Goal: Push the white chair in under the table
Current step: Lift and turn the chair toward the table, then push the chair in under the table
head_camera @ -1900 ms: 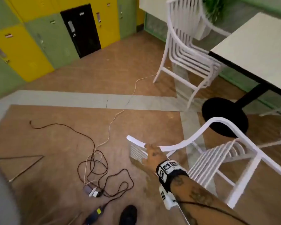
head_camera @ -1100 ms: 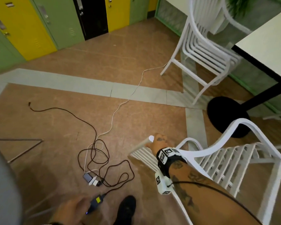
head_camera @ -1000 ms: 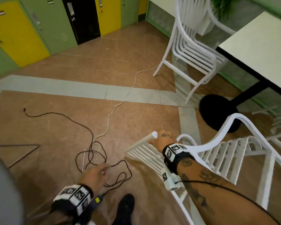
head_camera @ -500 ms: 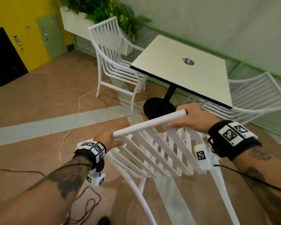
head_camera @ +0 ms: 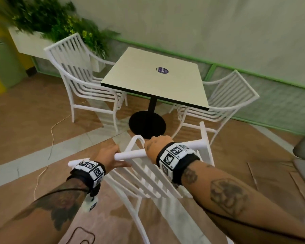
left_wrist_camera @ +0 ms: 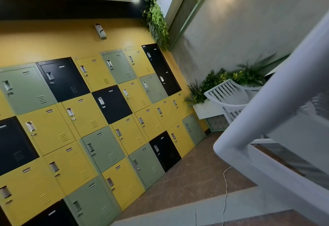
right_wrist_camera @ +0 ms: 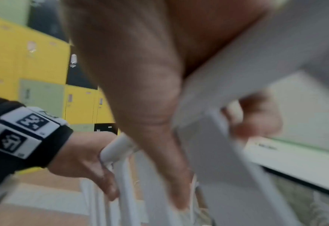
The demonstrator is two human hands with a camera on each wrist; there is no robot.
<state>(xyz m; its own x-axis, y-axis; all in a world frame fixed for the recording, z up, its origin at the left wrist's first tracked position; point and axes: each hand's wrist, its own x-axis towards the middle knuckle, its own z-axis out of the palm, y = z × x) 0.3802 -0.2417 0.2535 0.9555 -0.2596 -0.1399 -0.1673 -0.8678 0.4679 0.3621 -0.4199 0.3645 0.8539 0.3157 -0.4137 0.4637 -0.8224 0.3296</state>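
The white chair (head_camera: pixel 148 175) is being held by its top rail, with its slatted back facing the person and its front pointing toward the table (head_camera: pixel 155 80). It is standing on the brown floor (head_camera: pixel 25 117) short of the table's near edge, well clear of the tabletop, with the black round base (head_camera: pixel 147 124) lying between the chair and the table's far side. The left hand (head_camera: pixel 108 156) is being kept at the left end of the rail, its fingers curled round the rail end in the right wrist view (right_wrist_camera: pixel 94 165). The right hand (head_camera: pixel 156 146) is being wrapped over the rail just right of the left hand, and the blurred right wrist view is showing the thumb under the rail and the fingers (right_wrist_camera: pixel 256 117) curled over it. 2 other white chairs are being shown at the table, 1 at its left edge (head_camera: pixel 84 81) and 1 at its right edge (head_camera: pixel 225 101). A round purple sticker (head_camera: pixel 162 70) is lying near the far edge of the tabletop. Lockers (left_wrist_camera: pixel 94 122) in yellow, green and black are being seen along the wall in the left wrist view.
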